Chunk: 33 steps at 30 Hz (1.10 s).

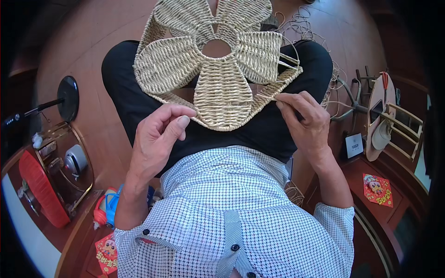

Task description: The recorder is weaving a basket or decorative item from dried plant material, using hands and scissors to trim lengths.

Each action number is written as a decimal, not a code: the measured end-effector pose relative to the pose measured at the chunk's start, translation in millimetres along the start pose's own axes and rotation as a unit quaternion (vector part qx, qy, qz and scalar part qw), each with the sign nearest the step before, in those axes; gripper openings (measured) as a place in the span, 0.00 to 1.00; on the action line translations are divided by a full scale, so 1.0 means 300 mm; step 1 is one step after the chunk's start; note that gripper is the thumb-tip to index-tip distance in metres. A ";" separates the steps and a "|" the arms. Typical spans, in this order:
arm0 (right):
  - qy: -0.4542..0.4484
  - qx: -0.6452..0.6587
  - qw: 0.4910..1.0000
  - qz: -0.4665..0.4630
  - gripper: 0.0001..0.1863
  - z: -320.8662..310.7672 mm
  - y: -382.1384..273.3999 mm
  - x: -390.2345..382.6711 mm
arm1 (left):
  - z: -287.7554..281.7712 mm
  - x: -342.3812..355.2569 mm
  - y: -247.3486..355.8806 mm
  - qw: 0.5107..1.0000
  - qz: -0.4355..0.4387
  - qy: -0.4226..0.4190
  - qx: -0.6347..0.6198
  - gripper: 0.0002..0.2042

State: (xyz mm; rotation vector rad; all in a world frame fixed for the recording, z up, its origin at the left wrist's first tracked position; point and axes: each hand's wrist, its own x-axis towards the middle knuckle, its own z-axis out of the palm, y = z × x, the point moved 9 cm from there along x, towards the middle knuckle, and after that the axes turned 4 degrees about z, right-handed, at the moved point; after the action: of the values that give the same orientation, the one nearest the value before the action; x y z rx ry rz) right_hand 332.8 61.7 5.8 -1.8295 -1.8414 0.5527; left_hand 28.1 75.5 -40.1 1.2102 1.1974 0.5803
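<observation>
Woven flower-shaped piece, pale straw-coloured fibre, round opening at the middle: lay across the lap, over black trousers, its far end cut off by the upper edge of view. Loose strands spanned a gap at its right side.

Left hand: index fingertip at the near-left rim, thumb just beside—whether anything was pinched, could not be told. Right hand: thumb and index drawn near each other at the right rim by a thin pale strand; firm clamping could not be confirmed.

Floor, beyond the right knee: tangled cord, partly hidden by knee and weave. Right side: metal legs; red-handled tool; beige cap, before an oval panel; wooden rack; small white-faced box; red paper card.

Left side: black round base with pole; red basin; grey appliance within a gold-edged frame; blue-and-red item—partly covered by the left forearm; second red card.
</observation>
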 end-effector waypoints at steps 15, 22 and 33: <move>-0.259 0.151 0.929 0.217 0.11 0.187 0.026 0.023 | 0.020 0.023 0.021 0.999 0.012 -0.014 -0.049 0.11; -0.372 0.268 0.832 0.314 0.16 0.271 0.034 -0.001 | 0.030 0.024 0.000 0.999 0.000 -0.019 -0.040 0.11; -0.396 0.343 0.764 0.378 0.12 0.314 0.052 -0.018 | 0.044 0.060 0.048 0.998 0.058 0.005 -0.013 0.11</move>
State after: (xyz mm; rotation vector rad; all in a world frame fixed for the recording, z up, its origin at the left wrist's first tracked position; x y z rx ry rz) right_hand 289.2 61.5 -79.2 -1.8124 -0.8658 2.2285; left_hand 49.4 90.7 -35.0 1.2621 1.1296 0.6860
